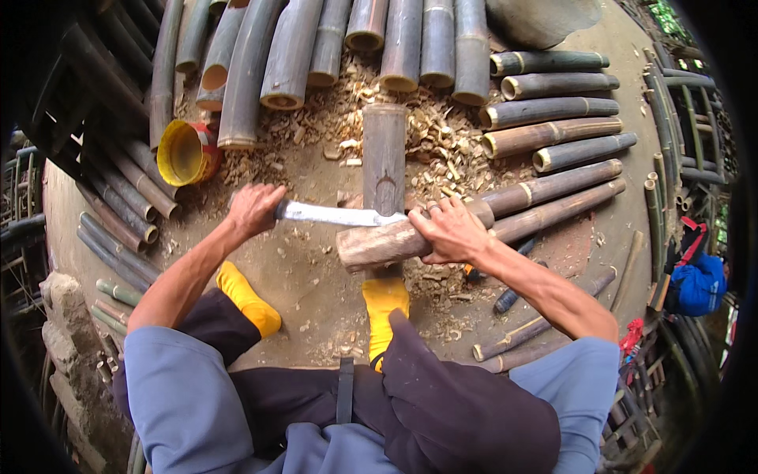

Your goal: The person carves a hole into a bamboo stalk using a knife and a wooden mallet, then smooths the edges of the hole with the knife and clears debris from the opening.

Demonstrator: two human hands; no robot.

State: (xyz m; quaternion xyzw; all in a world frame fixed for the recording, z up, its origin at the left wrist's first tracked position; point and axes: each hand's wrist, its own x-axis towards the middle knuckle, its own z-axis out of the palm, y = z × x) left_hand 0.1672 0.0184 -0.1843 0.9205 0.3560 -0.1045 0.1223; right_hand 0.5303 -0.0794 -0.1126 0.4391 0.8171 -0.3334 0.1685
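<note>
Got a red-and-yellow can [210, 152] up-left of the knife [335, 214], mouth open, yellow inside; can't make out any contents. Way out right of the knife, a bulging blue bag [699, 286], insides hidden.

As for the place: rough stones [67, 332] far left of the knife, brown ground [316, 308] right below it, a thick scatter of shavings [442, 138] just beyond, bamboo frames [703, 118] far right of it.

Got the left hand [257, 212] wrapped snugly round the knife's dark grip end, long pale metal pointing right. Grey hollow bamboo tubes [296, 55] fanned out beyond the knife, pale cut rims, smooth skins. Broad bamboo section [384, 150] straight past the knife, rounded notch in its face. Thick round wood piece [383, 243] crosswise just below the knife, left end pale and scraped-looking, right hand [450, 231] clasped over it just right of the knife's tip.
</note>
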